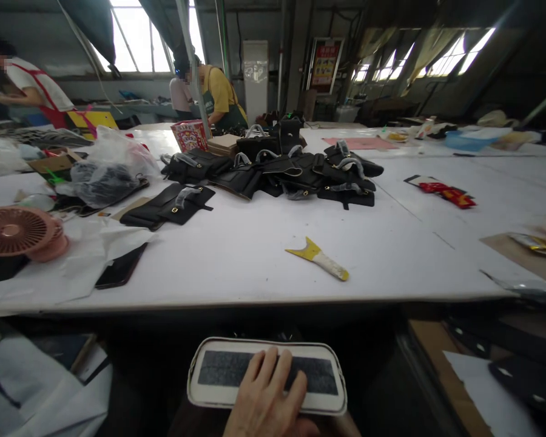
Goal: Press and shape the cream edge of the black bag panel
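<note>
My right hand (266, 397) is at the bottom centre, below the table's front edge. Its fingers lie across a flat rounded panel (218, 376) with a white rim and a dark grey textured middle; the thumb is hidden. My left hand is out of view. On the white table (236, 261), nearest the hand, lies a yellow scraper (317, 257) with a pale handle. Farther back sits a pile of black leather bag parts (282, 173) with metal buckles.
A pink fan (20, 233) and a dark phone (121, 267) lie at the left on white paper. Plastic bags (109, 167), a red box (190, 135) and red packets (446, 193) are spread about. Two people work at the back left. Dark pieces lie under the table at the right.
</note>
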A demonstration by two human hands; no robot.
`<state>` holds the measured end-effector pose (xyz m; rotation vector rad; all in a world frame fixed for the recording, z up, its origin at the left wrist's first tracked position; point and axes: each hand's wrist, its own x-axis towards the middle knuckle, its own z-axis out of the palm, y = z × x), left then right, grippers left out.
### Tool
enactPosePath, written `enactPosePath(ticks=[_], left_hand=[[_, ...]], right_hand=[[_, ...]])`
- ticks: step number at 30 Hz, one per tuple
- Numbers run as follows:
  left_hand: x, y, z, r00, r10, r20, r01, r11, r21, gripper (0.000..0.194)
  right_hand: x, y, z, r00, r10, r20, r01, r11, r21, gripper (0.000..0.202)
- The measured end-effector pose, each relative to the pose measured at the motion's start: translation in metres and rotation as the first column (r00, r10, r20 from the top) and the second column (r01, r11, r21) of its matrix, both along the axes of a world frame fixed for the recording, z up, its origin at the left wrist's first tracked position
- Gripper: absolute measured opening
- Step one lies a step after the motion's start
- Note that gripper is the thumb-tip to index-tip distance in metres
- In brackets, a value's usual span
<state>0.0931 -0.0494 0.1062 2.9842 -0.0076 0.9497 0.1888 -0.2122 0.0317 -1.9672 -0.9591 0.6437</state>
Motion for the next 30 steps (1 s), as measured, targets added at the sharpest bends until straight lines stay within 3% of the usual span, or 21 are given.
enactPosePath(ticks=[3, 6, 7, 10, 13, 15, 20, 26, 28, 30], left_hand=[[0.002, 0.001, 0.003, 1.000, -0.008, -0.019, 0.008, 0.999, -0.036, 0.065], [0.001, 0.001, 0.004, 0.999, -0.018, -0.051, 0.014, 0.996, -0.084, 0.066], [0.001, 0.000, 0.004, 0.998, -0.022, -0.054, 0.017, 0.996, -0.090, 0.067], [0.000, -0.001, 0.004, 0.999, -0.022, -0.047, 0.018, 0.997, -0.077, 0.067], [0.001, -0.001, 0.005, 1.000, -0.021, -0.022, 0.020, 0.998, -0.062, 0.059], [0.003, -0.001, 0.005, 0.999, -0.038, 0.001, 0.038, 0.998, -0.044, 0.054], [0.010, -0.001, 0.000, 0.992, -0.121, -0.049, 0.117, 0.991, -0.070, 0.056], [0.020, -0.006, -0.006, 0.990, -0.117, -0.081, 0.100, 0.978, -0.185, 0.066], [0.019, -0.006, -0.009, 0.988, -0.132, -0.084, 0.114, 0.976, -0.188, 0.060], [0.016, -0.004, -0.011, 0.985, -0.148, -0.093, 0.128, 0.974, -0.188, 0.045]], right_hand=[[0.022, -0.017, -0.007, 0.961, -0.263, -0.091, 0.257, 0.964, -0.071, 0.055], [0.048, -0.027, 0.020, 0.855, -0.462, -0.236, 0.441, 0.887, -0.140, 0.062], [0.056, -0.025, 0.036, 0.880, -0.420, -0.219, 0.397, 0.907, -0.144, 0.057], [0.071, -0.002, 0.086, 0.992, -0.129, -0.002, 0.127, 0.981, -0.149, 0.033], [0.077, 0.031, 0.112, 0.984, 0.116, 0.132, -0.089, 0.977, -0.194, 0.015], [0.077, 0.047, 0.113, 0.952, 0.248, 0.180, -0.207, 0.953, -0.221, 0.007], [0.074, 0.058, 0.099, 0.880, 0.390, 0.271, -0.327, 0.911, -0.251, 0.032], [0.072, 0.056, 0.079, 0.845, 0.374, 0.382, -0.308, 0.924, -0.226, 0.031], [0.073, 0.053, 0.077, 0.842, 0.352, 0.410, -0.297, 0.935, -0.192, 0.032], [0.076, 0.051, 0.083, 0.868, 0.252, 0.428, -0.239, 0.967, -0.084, 0.031]])
